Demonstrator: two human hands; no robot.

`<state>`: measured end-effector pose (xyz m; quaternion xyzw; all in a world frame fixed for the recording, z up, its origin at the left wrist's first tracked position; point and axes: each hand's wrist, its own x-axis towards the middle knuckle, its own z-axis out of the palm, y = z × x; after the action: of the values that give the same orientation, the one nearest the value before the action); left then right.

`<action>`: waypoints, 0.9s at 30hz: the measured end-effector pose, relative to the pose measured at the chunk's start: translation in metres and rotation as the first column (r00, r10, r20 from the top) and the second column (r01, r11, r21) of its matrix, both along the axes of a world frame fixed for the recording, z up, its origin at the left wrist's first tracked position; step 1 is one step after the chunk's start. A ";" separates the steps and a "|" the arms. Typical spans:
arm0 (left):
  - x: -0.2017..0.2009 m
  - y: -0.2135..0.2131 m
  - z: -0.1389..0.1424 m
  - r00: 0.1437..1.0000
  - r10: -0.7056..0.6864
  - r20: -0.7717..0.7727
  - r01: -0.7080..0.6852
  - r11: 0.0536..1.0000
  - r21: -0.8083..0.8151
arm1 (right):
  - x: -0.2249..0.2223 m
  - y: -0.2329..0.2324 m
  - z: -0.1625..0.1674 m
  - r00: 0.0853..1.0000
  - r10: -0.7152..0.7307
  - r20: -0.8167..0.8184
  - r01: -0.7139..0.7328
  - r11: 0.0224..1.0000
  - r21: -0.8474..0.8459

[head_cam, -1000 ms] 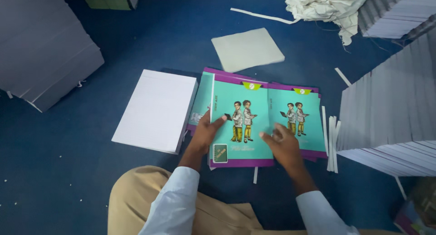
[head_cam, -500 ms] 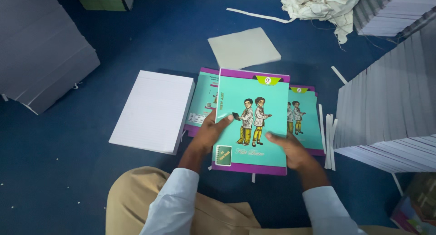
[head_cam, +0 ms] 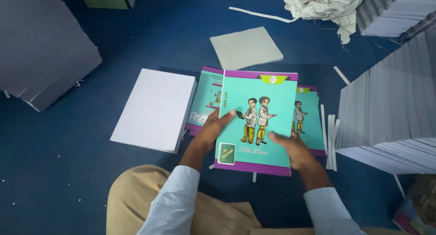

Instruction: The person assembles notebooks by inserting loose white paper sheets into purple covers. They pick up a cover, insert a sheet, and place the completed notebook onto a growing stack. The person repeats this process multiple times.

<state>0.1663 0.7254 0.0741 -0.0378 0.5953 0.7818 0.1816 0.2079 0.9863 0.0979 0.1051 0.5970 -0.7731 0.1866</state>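
Note:
A teal notebook cover with a purple border and two cartoon figures is lifted off the floor between both hands. My left hand grips its left edge, thumb on the front. At its lower right, my right hand holds the edge with fingers spread over the cover. Beneath it lies a pile of the same covers, spread open on the blue floor. A white block of ruled pages lies just left of my left hand.
Tall stacks of white paper blocks stand at the right, a grey stack at the upper left. A grey sheet lies beyond the covers, crumpled cloth at the top right. Thin paper strips lie by the pile.
One folded cover has been picked up from the open pile and raised toward me, now closed and held upright between both hands. The pile itself stays put.

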 end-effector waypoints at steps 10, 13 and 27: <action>0.005 -0.001 -0.051 0.854 -0.278 -0.441 -0.271 0.486 -0.831 | -0.005 0.027 0.006 0.999 0.026 -0.038 -0.027 0.999 -0.037; 0.017 0.004 -0.043 0.794 -0.474 -0.380 -0.278 0.273 -0.921 | -0.004 0.036 0.009 0.995 0.010 -0.096 -0.012 1.000 -0.015; 0.028 0.004 -0.015 0.744 -0.521 -0.418 -0.270 0.339 -0.901 | -0.004 0.055 0.008 0.971 -0.184 -0.151 0.186 0.983 0.000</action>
<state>0.1945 0.7294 0.0587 0.1909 0.9518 0.2383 -0.0276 0.2040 1.0411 0.1063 0.1031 0.6026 -0.7885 0.0675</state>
